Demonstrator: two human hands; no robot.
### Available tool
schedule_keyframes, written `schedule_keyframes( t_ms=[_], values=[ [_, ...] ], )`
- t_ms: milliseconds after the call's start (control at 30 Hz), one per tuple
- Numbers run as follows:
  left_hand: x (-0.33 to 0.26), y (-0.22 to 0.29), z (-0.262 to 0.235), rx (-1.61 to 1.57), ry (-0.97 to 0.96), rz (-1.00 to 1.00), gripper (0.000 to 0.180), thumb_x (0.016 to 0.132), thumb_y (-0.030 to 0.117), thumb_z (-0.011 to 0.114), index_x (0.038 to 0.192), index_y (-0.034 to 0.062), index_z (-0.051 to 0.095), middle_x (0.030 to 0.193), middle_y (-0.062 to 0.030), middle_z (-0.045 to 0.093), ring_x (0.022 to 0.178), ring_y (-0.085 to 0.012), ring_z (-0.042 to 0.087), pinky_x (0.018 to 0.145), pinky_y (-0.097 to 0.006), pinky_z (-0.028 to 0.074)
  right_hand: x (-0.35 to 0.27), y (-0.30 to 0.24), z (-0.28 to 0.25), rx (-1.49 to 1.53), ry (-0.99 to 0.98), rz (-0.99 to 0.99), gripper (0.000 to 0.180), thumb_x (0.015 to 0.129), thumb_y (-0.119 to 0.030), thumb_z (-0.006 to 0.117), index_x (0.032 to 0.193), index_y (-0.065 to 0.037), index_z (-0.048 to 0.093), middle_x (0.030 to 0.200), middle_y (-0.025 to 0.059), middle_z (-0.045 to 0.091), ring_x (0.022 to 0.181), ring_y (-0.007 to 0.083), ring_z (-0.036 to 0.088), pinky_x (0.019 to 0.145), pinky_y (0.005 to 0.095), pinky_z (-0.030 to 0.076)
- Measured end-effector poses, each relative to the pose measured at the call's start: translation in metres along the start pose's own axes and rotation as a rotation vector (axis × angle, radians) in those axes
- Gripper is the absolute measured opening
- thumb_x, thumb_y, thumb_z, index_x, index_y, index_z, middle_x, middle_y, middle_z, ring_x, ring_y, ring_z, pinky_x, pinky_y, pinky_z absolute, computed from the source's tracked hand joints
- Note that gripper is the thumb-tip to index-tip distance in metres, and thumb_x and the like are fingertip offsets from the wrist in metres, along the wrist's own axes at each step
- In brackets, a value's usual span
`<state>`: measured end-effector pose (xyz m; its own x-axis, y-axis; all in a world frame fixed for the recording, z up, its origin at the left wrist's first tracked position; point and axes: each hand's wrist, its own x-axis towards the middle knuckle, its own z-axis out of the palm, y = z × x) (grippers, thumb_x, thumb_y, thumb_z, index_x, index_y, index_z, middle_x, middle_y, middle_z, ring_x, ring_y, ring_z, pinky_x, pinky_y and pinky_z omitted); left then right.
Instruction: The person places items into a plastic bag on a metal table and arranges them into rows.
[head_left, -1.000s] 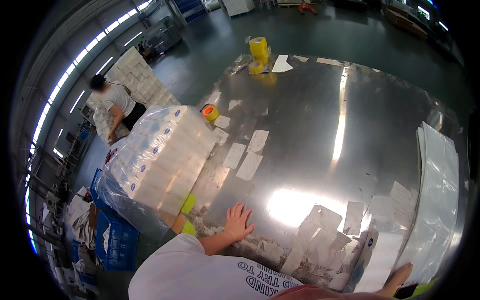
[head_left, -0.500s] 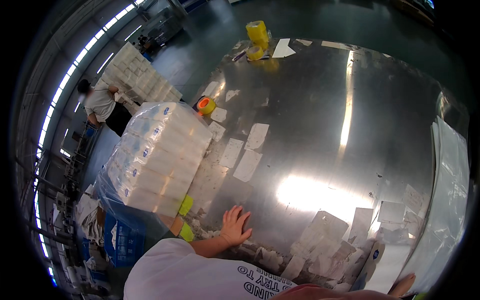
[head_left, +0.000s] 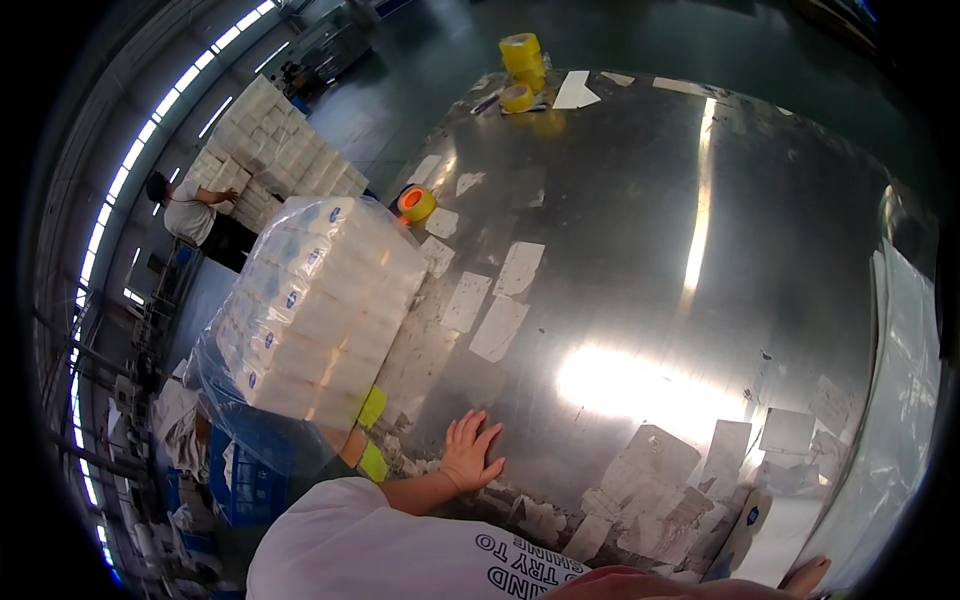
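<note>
My left hand (head_left: 470,452) lies flat on the metal table (head_left: 600,240) near its front edge, fingers stretched and a little spread, with nothing in it. At the lower right, only a small part of my right hand (head_left: 808,574) shows, against the side of a white pack (head_left: 778,532) with a small blue mark. The frame's edge and the pack hide most of its fingers, so its grip cannot be made out. To the left of my left hand stands a large clear plastic bag (head_left: 325,310) filled with rows of white packs.
Clear plastic sheets or bags (head_left: 895,390) hang along the table's right side. An orange-cored yellow tape roll (head_left: 416,204) lies by the bag; more yellow rolls (head_left: 522,60) stand at the far edge. A blue crate (head_left: 245,480) sits lower left. A co-worker (head_left: 200,215) stands beside stacked packs (head_left: 280,140).
The co-worker at the left has turned and now reaches an arm toward the stacked packs. My left hand stays in place on the table; my right hand has barely moved.
</note>
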<state>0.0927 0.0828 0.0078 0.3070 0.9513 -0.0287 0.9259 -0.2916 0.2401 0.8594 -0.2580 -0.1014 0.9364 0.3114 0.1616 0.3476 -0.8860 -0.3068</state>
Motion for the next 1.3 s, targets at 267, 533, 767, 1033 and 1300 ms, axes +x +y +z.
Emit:
schedule_keyframes(
  t_ms=[267, 533, 767, 1033, 1300],
  values=[
    [-0.008, 0.001, -0.005, 0.003, -0.032, -0.019, 0.064, 0.081, 0.046, 0.061, 0.136, 0.0174, 0.046, 0.144, -0.0182, 0.032, 0.138, -0.0388, 0.024, 0.111, -0.058, 0.018, 0.012, -0.013, -0.013, -0.022, -0.061, 0.011, 0.033, 0.100, -0.025, 0.039, 0.091, 0.002, 0.055, 0.081, 0.0136, 0.056, 0.077, 0.0272, 0.052, 0.072, 0.0390, 0.042],
    [-0.004, -0.002, -0.008, -0.061, -0.060, 0.011, 0.065, 0.083, 0.044, 0.060, 0.138, 0.0147, 0.043, 0.144, -0.0191, 0.030, 0.139, -0.0378, 0.020, 0.111, -0.058, 0.016, 0.118, -0.072, -0.055, 0.298, -0.204, -0.007, 0.032, 0.099, -0.025, 0.040, 0.087, 0.001, 0.054, 0.076, 0.0096, 0.054, 0.072, 0.0231, 0.051, 0.069, 0.0379, 0.041],
    [-0.007, 0.014, -0.021, -0.207, -0.051, -0.089, 0.063, 0.083, 0.036, 0.065, 0.136, 0.0104, 0.045, 0.143, -0.0177, 0.034, 0.138, -0.0356, 0.025, 0.110, -0.058, 0.019, -0.088, -0.489, -0.204, 1.225, -0.641, -0.292, 0.018, 0.094, -0.025, 0.054, 0.079, -0.016, 0.053, 0.065, -0.0076, 0.037, 0.055, 0.0041, 0.034, 0.049, 0.0233, 0.035],
    [-0.053, 0.054, -0.062, -1.687, -0.484, -0.001, 0.058, 0.095, 0.028, 0.059, 0.142, 0.0068, 0.034, 0.133, -0.0135, 0.049, 0.119, -0.0197, 0.050, 0.097, -0.032, 0.044, -0.419, -0.578, -0.158, 0.891, -1.325, -0.833, 0.014, 0.090, -0.016, 0.058, 0.086, -0.003, 0.059, 0.077, 0.0045, 0.063, 0.068, 0.0120, 0.058, 0.063, 0.0273, 0.047],
    [-0.110, -0.054, -0.052, -2.115, -0.652, -0.392, 0.024, 0.098, 0.019, 0.051, 0.116, 0.0049, 0.059, 0.102, -0.0057, 0.066, 0.092, -0.0151, 0.063, 0.082, -0.029, 0.051, -0.517, -0.522, -0.174, 0.622, -0.833, -1.343, 0.034, 0.087, -0.023, 0.065, 0.111, 0.000, 0.062, 0.109, 0.0184, 0.064, 0.098, 0.0303, 0.063, 0.082, 0.0380, 0.052]
  ],
)
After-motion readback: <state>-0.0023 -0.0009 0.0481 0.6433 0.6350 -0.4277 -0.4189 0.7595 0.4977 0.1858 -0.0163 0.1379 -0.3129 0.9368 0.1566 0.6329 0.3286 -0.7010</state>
